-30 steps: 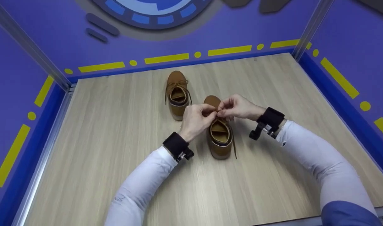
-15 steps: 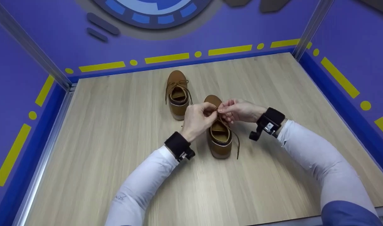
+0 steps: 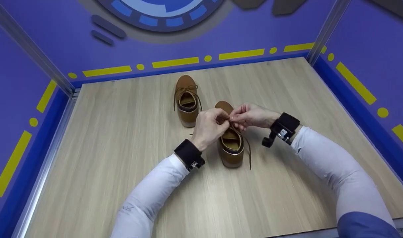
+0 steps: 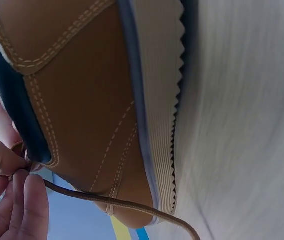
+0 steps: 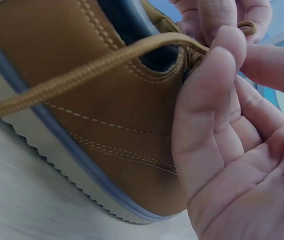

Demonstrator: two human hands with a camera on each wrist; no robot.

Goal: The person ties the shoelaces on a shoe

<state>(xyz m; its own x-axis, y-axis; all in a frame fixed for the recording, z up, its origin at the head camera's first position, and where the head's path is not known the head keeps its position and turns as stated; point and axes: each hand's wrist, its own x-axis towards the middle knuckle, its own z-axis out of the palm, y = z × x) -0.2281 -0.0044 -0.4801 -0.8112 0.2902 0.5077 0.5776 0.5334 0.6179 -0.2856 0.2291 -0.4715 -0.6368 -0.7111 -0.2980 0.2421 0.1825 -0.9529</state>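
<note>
A brown leather shoe (image 3: 232, 158) with a light sole stands on the wooden table, its toe pointing away. My left hand (image 3: 208, 128) and right hand (image 3: 253, 115) meet over its lacing, fingertips close together. Both hands pinch the brown shoelace (image 5: 81, 77) near the top of the tongue; a small loop of lace (image 5: 247, 27) shows beyond the right thumb. One free lace end (image 3: 250, 157) hangs down the shoe's right side. In the left wrist view a lace (image 4: 121, 203) runs out from the fingers past the toe. The knot itself is mostly hidden by fingers.
The matching brown shoe (image 3: 186, 112), its lace tied in a bow, stands further back to the left. Purple walls (image 3: 201, 39) with yellow marks border the wooden table (image 3: 122, 132) at the back and both sides.
Both hands stay over the lacing with small finger movements. The right hand's lower fingers have dropped beside the shoe. The free lace end on the right has swung slightly outward.
</note>
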